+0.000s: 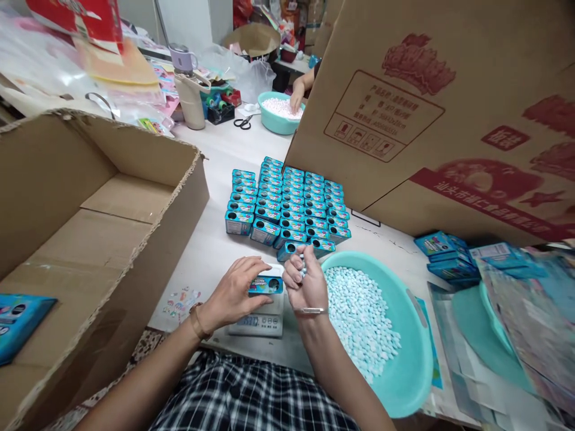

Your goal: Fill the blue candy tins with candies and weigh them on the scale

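Note:
My left hand grips a small blue candy tin between thumb and fingers, over a white digital scale. The tin's top has a dark round opening at its right end. Just right of it, my right hand is turned palm up with its fingers curled closed; what they hold, if anything, is hidden. Beside my right forearm stands a turquoise basin of pale blue candies. Rows of similar blue tins stand close together beyond my hands.
An open cardboard box is on the left with a blue packet inside. A big printed carton walls the right. Blue packets lie beneath it. Farther back are a co-worker's hand in another basin, scissors and a tumbler.

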Motion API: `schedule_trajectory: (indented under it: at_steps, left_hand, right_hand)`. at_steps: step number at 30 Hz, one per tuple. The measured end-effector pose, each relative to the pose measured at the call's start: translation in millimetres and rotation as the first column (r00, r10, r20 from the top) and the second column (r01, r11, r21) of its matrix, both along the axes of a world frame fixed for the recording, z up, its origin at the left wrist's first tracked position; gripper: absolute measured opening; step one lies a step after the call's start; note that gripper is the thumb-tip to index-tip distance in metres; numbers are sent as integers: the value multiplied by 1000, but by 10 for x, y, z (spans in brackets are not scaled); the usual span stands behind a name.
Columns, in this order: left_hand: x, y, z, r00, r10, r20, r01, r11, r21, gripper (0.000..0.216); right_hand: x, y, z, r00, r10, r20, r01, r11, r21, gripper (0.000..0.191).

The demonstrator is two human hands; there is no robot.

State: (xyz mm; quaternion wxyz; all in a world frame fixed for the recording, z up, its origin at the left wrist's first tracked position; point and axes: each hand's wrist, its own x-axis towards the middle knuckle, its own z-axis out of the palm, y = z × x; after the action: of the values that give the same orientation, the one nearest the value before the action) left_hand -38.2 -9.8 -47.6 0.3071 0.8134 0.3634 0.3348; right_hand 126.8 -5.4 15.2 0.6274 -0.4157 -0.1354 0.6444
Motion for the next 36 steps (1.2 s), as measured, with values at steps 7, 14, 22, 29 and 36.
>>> schedule_trajectory:
  at_steps: [7,14,22,29,36]
  left_hand:
    - [-6,-14,-37,1000,-2,11,3,998,-62,53]
    - [-9,-28,-96,999,-1,32,4,995,-98,54]
    - [-29,-37,-61,1000,-1,28,4,994,-107,55]
    - [-167,-5,124,999,-6,52,11,996,-91,67]
    - [-241,37,359,1000,26,14,-26,999,-39,68]
  right_hand:
    - [218,-249,-2,531,298,793,-384,919,-89,31]
    - [200,-363,66,-109,175,978,-470,858,-206,12]
    - [206,-377,80,-96,160,982,-471,862,-186,14]
    - [820,-412,241,805,144,575,-155,987,-30,26]
    - [1628,-801,243,987,-163,8,163,987,-16,23]
